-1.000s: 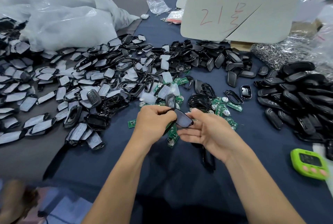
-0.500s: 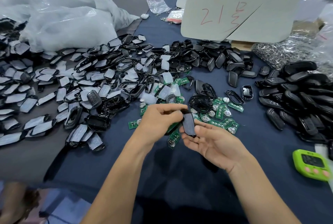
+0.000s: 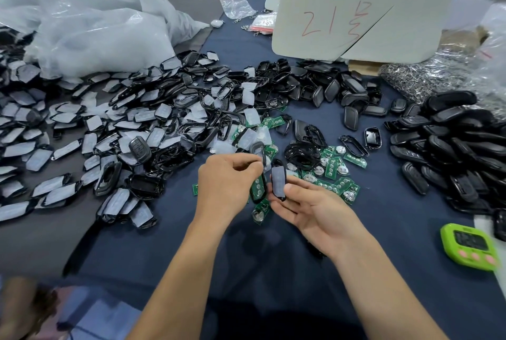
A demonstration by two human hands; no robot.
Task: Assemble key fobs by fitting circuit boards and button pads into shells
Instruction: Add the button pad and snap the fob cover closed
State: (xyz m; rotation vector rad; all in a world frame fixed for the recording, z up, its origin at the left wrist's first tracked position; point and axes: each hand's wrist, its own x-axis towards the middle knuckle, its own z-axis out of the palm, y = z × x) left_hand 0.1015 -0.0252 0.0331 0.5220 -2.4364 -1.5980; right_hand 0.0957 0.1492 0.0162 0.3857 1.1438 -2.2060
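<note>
I judge this to be the mating step. My left hand [image 3: 230, 183] pinches a shell [image 3: 256, 201] over the boards [image 3: 332, 166]. My right hand [image 3: 309, 208] grips a pad [image 3: 278, 182] upright just beside it. Next I must align them and press them together.

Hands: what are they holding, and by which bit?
The right hand pinches a black oval fob shell with a grey face at its lower end; the left hand holds a thin black oval frame near its top.
</note>
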